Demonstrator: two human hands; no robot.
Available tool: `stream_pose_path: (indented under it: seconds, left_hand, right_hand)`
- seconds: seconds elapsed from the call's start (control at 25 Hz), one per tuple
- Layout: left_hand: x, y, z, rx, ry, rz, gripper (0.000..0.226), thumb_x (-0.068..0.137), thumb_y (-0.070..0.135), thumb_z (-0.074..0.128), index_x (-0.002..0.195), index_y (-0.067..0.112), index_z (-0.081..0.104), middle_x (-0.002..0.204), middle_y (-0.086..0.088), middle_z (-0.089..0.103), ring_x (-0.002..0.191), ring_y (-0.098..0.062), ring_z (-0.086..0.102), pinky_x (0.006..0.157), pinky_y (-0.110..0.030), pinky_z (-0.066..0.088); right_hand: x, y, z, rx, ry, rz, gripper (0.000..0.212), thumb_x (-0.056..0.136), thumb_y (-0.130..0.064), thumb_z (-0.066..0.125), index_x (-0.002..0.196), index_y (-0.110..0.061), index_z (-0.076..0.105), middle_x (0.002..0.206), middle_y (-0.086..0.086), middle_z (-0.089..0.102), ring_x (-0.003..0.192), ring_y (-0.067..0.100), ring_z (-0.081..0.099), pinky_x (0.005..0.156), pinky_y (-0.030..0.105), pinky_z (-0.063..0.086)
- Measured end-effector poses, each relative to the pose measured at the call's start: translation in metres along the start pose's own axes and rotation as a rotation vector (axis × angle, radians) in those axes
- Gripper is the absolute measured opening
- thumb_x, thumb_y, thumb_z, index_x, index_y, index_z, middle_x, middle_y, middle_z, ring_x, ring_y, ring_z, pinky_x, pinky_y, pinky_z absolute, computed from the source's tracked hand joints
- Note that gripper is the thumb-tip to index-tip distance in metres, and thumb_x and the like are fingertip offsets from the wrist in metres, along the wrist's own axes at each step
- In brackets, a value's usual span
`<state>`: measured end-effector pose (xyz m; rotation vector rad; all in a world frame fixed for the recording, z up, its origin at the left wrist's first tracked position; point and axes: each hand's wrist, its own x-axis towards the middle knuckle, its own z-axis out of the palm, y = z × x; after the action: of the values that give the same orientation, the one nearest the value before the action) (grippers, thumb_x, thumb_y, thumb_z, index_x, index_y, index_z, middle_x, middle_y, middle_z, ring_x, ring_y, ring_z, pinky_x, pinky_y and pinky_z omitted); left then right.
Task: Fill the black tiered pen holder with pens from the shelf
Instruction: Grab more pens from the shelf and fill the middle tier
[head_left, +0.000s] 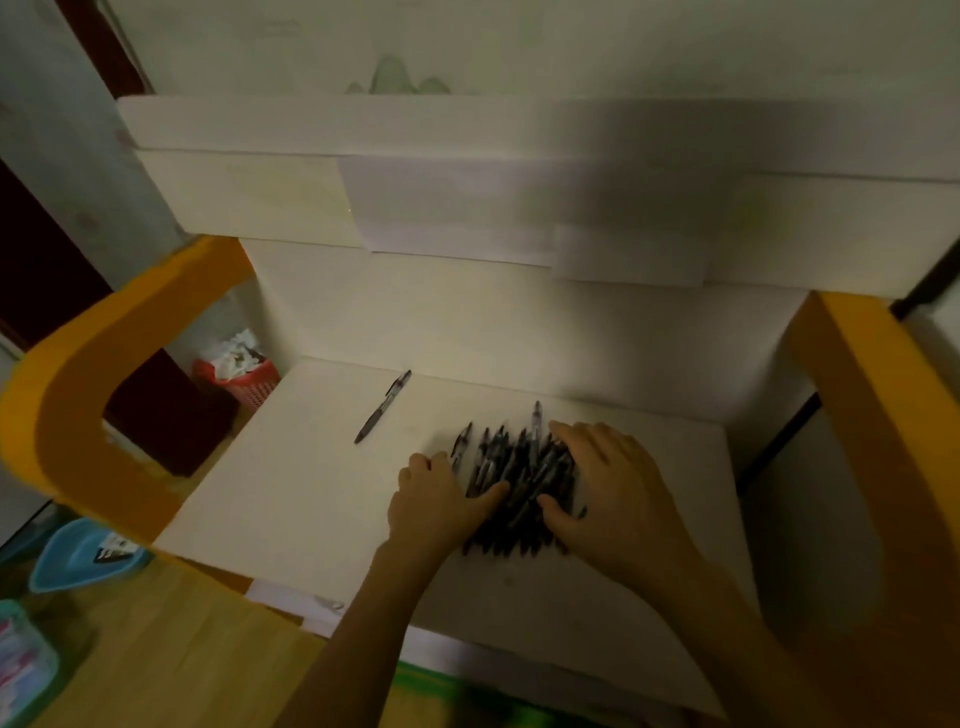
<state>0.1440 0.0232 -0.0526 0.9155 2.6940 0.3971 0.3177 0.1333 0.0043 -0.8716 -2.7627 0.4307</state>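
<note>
Hands (524, 499) cup pen pile (519, 483); 1 pen (383, 407) apart.

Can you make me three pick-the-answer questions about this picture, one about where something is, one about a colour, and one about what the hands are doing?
1. Where is the lone pen?
A. left of the pen pile
B. on top of the pile
C. in the red basket

2. What colour is the shelf's side frame?
A. blue
B. orange-yellow
C. black

3. What are the hands doing?
A. hanging apart from the pens
B. holding a cup
C. gathering the pen pile from both sides

Answers: 1 A, it lies alone on the white shelf. 2 B, the curved frame is orange-yellow. 3 C, the left hand and right hand press the pile between them.
</note>
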Motion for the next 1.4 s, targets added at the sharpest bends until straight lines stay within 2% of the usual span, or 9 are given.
stream_pose_path:
  seconds: [0.08,0.24,0.4,0.56,0.68,0.84,0.96,1.12,1.4]
  left_hand:
    - [0.009,0.001,0.002,0.007,-0.044,-0.009,0.092,0.065,0.084,0.053,0.126,0.016,0.045,0.122,-0.007,0.043,0.107,-0.023,0.046,0.082,-0.035,0.050]
    - [0.017,0.008,0.003,-0.177,-0.145,-0.003,0.081,0.059,0.070,0.071,0.115,0.017,0.048,0.107,-0.004,0.046,0.092,-0.020,0.056,0.078,-0.037,0.057]
    - [0.027,0.012,0.000,-0.231,-0.226,-0.028,0.085,0.055,0.061,0.080,0.117,0.013,0.046,0.110,-0.008,0.054,0.098,-0.024,0.060,0.082,-0.042,0.058]
    - [0.034,0.013,-0.001,-0.176,-0.258,-0.012,0.080,0.060,0.056,0.080,0.117,0.011,0.047,0.111,-0.009,0.055,0.098,-0.025,0.059,0.081,-0.038,0.057]
    - [0.037,0.015,-0.001,-0.271,-0.292,0.002,0.072,0.062,0.047,0.083,0.114,0.012,0.046,0.107,-0.007,0.055,0.093,-0.020,0.060,0.065,-0.026,0.053]
    - [0.040,0.018,-0.002,-0.322,-0.319,0.036,0.042,0.066,0.041,0.083,0.079,0.024,0.046,0.081,0.004,0.055,0.067,-0.006,0.056,0.047,-0.015,0.044]
    - [0.041,0.019,-0.002,-0.296,-0.368,0.054,0.031,0.073,0.039,0.077,0.072,0.026,0.049,0.072,0.004,0.057,0.060,-0.006,0.057,0.047,-0.017,0.047]
    - [0.045,0.016,-0.005,-0.250,-0.363,0.078,0.029,0.080,0.034,0.070,0.068,0.020,0.048,0.065,0.002,0.053,0.053,-0.009,0.049,0.048,-0.020,0.040]
    - [0.045,0.005,-0.013,-0.292,-0.360,0.102,0.026,0.082,0.027,0.070,0.071,0.019,0.048,0.068,0.001,0.053,0.055,-0.009,0.048,0.047,-0.019,0.041]
  right_hand:
    - [0.007,-0.004,0.004,-0.015,-0.006,0.018,0.076,0.088,-0.057,0.049,0.152,-0.030,0.020,0.152,-0.003,0.033,0.142,0.020,0.026,0.118,0.043,0.021]
    - [0.015,-0.008,0.011,0.003,-0.019,0.038,0.075,0.088,-0.057,0.048,0.152,-0.031,0.019,0.153,-0.003,0.031,0.143,0.021,0.024,0.119,0.045,0.018]
    - [0.021,-0.010,0.015,-0.014,-0.015,0.046,0.075,0.088,-0.057,0.049,0.152,-0.029,0.021,0.154,-0.001,0.031,0.143,0.021,0.024,0.119,0.044,0.018]
    - [0.025,-0.011,0.016,-0.013,0.000,0.040,0.073,0.089,-0.055,0.050,0.152,-0.028,0.025,0.155,0.001,0.031,0.144,0.022,0.023,0.120,0.043,0.015]
    - [0.028,-0.012,0.016,-0.024,-0.009,0.032,0.071,0.089,-0.055,0.048,0.151,-0.029,0.025,0.155,0.000,0.029,0.145,0.020,0.020,0.121,0.041,0.012]
    - [0.031,-0.012,0.015,-0.023,-0.009,0.035,0.070,0.089,-0.055,0.050,0.151,-0.028,0.027,0.156,0.000,0.029,0.145,0.020,0.020,0.121,0.042,0.011]
    - [0.031,-0.010,0.012,-0.029,-0.007,0.042,0.069,0.089,-0.056,0.049,0.150,-0.030,0.027,0.156,-0.002,0.028,0.145,0.019,0.019,0.121,0.043,0.012]
    - [0.032,-0.009,0.009,-0.025,0.001,0.049,0.068,0.089,-0.055,0.048,0.149,-0.031,0.029,0.155,-0.003,0.030,0.145,0.019,0.020,0.121,0.042,0.011]
    - [0.033,-0.010,0.008,-0.023,0.023,0.048,0.066,0.090,-0.056,0.048,0.148,-0.032,0.030,0.154,-0.004,0.033,0.145,0.018,0.021,0.121,0.040,0.008]
